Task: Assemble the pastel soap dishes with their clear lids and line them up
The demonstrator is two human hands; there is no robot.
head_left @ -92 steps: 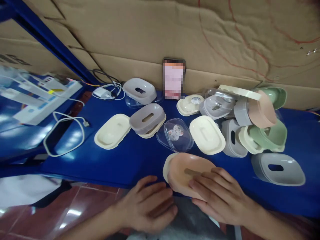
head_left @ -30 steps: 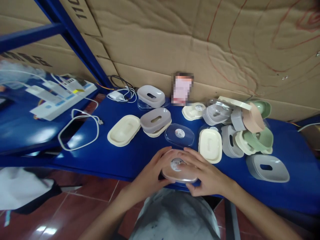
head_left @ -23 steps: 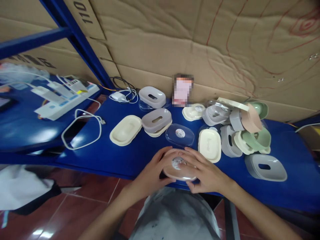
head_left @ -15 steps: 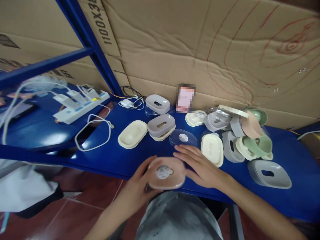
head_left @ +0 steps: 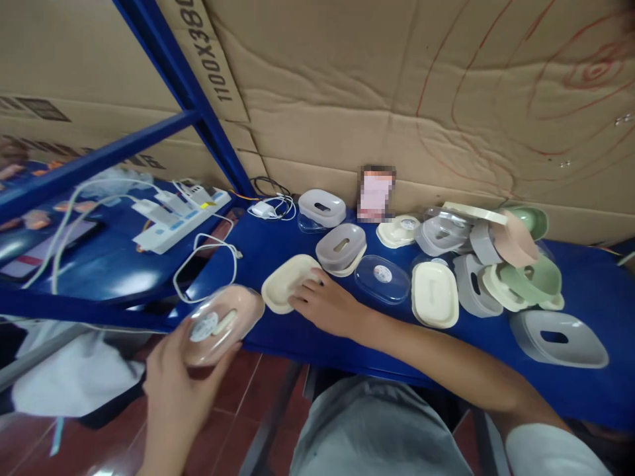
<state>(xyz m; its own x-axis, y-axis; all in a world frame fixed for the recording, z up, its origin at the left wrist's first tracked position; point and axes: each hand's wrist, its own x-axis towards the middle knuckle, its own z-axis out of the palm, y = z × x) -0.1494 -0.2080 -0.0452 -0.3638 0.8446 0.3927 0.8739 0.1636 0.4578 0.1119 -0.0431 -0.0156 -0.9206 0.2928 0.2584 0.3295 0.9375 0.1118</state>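
My left hand (head_left: pixel 173 390) is clamped around a pink soap box (head_left: pixel 223 322), held off the near-left edge of the blue table (head_left: pixel 278 330), out over the red floor tiles. Box is an oval, matte pink plastic base with a clear glossy lid on top; a round white sticker sits on the lid and a slot shows through it. My right hand (head_left: pixel 325 305) is well apart from the left, reaching across my body, fingers spread and resting on a cream tray (head_left: pixel 288 289) that lies flat on the table. Tray is a shallow rounded rectangle, matte, smooth rim. Just behind it: a grey insert (head_left: pixel 340 246) with an oval slot, stacked on another cream tray. Right of that, a clear lid (head_left: pixel 382 279) with a round sticker, lying flat, glossy. Further right, a loose pile of parts (head_left: pixel 501 264) in grey, cream, green and pink, some tilted on edge. White cable (head_left: pixel 206 264) looped at left, near a power strip (head_left: pixel 181 215). Corrugated cardboard (head_left: pixel 397 99) lines the back.
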